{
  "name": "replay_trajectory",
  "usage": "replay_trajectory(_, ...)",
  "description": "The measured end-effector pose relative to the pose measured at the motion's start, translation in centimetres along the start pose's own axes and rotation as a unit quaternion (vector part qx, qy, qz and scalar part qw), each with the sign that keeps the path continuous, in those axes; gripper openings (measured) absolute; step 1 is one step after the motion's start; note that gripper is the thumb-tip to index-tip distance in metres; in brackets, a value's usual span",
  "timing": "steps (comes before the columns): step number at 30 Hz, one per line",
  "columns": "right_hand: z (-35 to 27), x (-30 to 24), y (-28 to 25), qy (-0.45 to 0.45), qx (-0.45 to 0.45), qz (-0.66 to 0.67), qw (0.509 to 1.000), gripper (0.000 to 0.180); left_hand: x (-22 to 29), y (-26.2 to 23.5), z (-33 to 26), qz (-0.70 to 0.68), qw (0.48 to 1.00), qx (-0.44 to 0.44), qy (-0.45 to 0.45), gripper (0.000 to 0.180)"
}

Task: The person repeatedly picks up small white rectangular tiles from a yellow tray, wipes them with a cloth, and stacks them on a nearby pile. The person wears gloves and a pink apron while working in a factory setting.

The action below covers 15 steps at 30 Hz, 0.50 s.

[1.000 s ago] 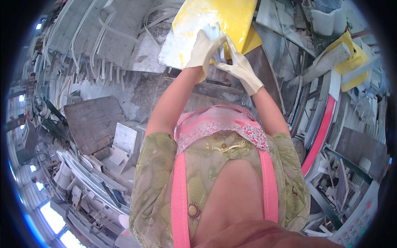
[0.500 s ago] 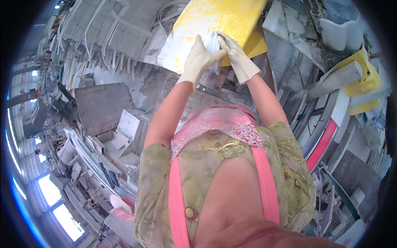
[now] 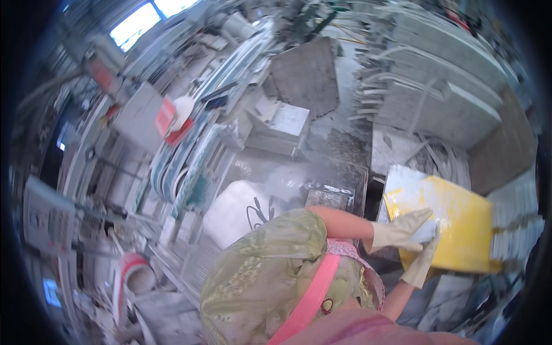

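Both my hands wear cream rubber gloves and sit together at the right, over a table covered with a wet yellow sheet (image 3: 466, 230). A small bundle of pale, glossy strips (image 3: 424, 232) is between them, blurred and partly covered. My left hand (image 3: 399, 231) lies along the bundle's far side, fingers straight together and thumb apart, closed against it. On the near side, my right hand (image 3: 421, 263) presses its fingers to the bundle's edge. The strips' exact kind cannot be made out.
Stacked grey-white slabs (image 3: 437, 103) stand beyond the yellow sheet. A white sack-like bundle with a black cord (image 3: 238, 210) lies left of my body. Conveyor rails (image 3: 198, 155) run along the left, near a brown-grey board (image 3: 305, 77) and a red-banded bucket (image 3: 138, 273).
My view has swung to the left, so my hands and the yellow sheet now appear at the right. Both hands stay together at the pale strips.
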State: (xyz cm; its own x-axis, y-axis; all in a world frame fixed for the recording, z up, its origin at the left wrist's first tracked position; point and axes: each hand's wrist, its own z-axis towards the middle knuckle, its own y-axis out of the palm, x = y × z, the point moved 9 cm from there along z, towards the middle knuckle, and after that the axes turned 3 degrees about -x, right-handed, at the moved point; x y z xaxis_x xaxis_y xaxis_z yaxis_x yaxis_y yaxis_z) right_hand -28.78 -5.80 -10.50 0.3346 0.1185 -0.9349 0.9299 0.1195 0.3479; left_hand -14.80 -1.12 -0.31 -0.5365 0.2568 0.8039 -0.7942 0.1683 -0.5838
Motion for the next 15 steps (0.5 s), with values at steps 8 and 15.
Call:
replay_trajectory(8, 2.6, -0.2, 1.6, 0.021, -0.028, -0.003, 0.999, 0.057, -4.8, -0.2, -6.6, -0.08, 0.987, -0.001, -0.142, 0.136)
replay_trajectory(15, 2.0, -0.3, 1.9, 0.037, -0.033, 0.005, 0.999, 0.057, -6.2, 3.8, -2.7, -0.074, 0.986, 0.078, -0.131, 0.131)
